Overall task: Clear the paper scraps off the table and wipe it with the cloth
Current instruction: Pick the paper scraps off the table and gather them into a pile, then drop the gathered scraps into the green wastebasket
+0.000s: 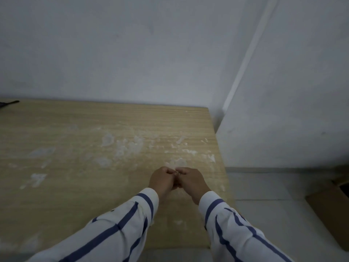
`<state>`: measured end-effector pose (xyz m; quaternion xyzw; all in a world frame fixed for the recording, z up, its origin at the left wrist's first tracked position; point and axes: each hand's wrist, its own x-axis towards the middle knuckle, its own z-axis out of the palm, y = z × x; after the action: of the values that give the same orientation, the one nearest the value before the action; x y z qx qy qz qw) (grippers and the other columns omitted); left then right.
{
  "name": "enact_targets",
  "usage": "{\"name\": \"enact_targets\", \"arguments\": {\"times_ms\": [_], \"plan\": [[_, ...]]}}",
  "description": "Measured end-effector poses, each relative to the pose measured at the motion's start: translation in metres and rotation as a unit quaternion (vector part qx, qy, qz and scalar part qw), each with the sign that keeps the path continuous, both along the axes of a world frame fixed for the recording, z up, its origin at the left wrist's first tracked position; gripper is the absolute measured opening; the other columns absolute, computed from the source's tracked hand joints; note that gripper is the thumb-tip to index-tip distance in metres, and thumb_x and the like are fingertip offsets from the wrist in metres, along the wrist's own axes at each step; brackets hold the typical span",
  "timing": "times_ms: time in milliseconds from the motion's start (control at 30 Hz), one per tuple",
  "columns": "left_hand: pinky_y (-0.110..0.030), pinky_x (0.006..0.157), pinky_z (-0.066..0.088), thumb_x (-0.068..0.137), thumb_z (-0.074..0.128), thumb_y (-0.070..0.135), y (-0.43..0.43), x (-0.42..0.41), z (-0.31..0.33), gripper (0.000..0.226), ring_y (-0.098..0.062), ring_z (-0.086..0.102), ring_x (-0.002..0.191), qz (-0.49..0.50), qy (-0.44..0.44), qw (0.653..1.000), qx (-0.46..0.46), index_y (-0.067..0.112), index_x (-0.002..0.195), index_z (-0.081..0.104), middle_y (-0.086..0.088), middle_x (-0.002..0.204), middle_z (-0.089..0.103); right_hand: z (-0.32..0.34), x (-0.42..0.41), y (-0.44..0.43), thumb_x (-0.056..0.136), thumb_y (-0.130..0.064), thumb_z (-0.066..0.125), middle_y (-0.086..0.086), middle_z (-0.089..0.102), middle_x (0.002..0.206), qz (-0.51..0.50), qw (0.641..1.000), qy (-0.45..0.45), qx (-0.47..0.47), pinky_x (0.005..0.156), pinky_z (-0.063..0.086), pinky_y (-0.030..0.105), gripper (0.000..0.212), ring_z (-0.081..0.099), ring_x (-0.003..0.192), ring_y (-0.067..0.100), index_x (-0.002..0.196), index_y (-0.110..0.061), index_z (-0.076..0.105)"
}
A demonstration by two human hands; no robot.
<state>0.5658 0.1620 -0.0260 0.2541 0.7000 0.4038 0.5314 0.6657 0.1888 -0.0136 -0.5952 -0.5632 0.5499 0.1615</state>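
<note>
Left hand (163,179): fingers curled inward, knuckles up, meeting my right hand over the right half of the table (56,214).
Right hand (190,179): likewise curled; a pale fleck shows where the fingertips meet, but I cannot tell whether I am pinching a scrap.
Paper scraps (128,146): thin white shreds and smears across the table, thickest just beyond my hands.
Cloth: not identifiable; a dark object (8,104) lies at the far left edge.
Step in hand: gathering scraps, I judge; wiping not yet begun.
Technique: I should lift stuck shreds by an edge with a fingernail and collect them in one palm — not flick them toward the right edge, where they would fall off.
</note>
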Motion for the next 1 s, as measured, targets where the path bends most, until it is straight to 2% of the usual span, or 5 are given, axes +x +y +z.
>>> {"name": "enact_targets", "arguments": {"times_ms": [300,367,533,733,1000], "plan": [[-0.041,0.075,0.058,0.084,0.06,0.013,-0.023,0.137,-0.014,0.005,-0.022,0.069,0.076,-0.006,0.047,0.999,-0.006,0.014,0.088,0.063,-0.006,0.084,0.07,-0.007,0.131,-0.02,0.082,-0.009,0.052,-0.008,0.056,0.072,-0.023,0.999,0.003,-0.039,0.056,0.039,0.01,0.016,0.052,0.07,0.011,0.071,-0.019,0.058],[-0.041,0.079,0.057,0.087,0.058,0.017,-0.029,0.154,-0.018,0.005,-0.02,0.068,0.079,-0.004,0.058,0.998,0.0,0.015,0.089,0.062,-0.005,0.087,0.07,-0.01,0.151,-0.025,0.084,-0.009,0.052,-0.009,0.059,0.076,-0.014,1.0,0.006,-0.023,0.056,0.042,0.009,0.017,0.056,0.073,0.007,0.086,-0.02,0.065],[-0.041,0.084,0.052,0.089,0.053,0.024,-0.038,0.189,-0.027,0.008,-0.018,0.063,0.084,-0.011,0.11,0.994,0.001,0.024,0.09,0.061,0.001,0.091,0.067,-0.032,0.184,-0.033,0.085,-0.02,0.056,-0.005,0.068,0.099,-0.037,0.999,0.02,-0.008,0.079,0.05,0.025,0.023,0.062,0.092,0.013,0.104,-0.022,0.069],[-0.027,0.077,0.042,0.096,0.041,0.025,-0.041,0.21,-0.03,0.022,-0.013,0.056,0.085,-0.051,0.191,0.98,0.036,0.028,0.102,0.061,0.006,0.099,0.062,-0.042,0.201,-0.037,0.08,-0.012,0.061,0.006,0.066,0.065,-0.151,0.984,0.086,-0.028,0.06,0.049,0.028,0.012,0.059,0.064,0.02,0.084,-0.018,0.07],[-0.034,0.104,0.03,0.09,0.048,0.017,-0.04,0.224,-0.064,0.032,-0.021,0.043,0.121,-0.101,0.414,0.898,0.11,0.017,0.122,0.054,0.0,0.128,0.054,-0.07,0.233,-0.037,0.082,0.001,0.055,0.007,0.067,0.084,-0.25,0.959,0.128,-0.019,0.063,0.047,0.024,0.021,0.057,0.067,0.015,0.094,-0.009,0.069]]}}
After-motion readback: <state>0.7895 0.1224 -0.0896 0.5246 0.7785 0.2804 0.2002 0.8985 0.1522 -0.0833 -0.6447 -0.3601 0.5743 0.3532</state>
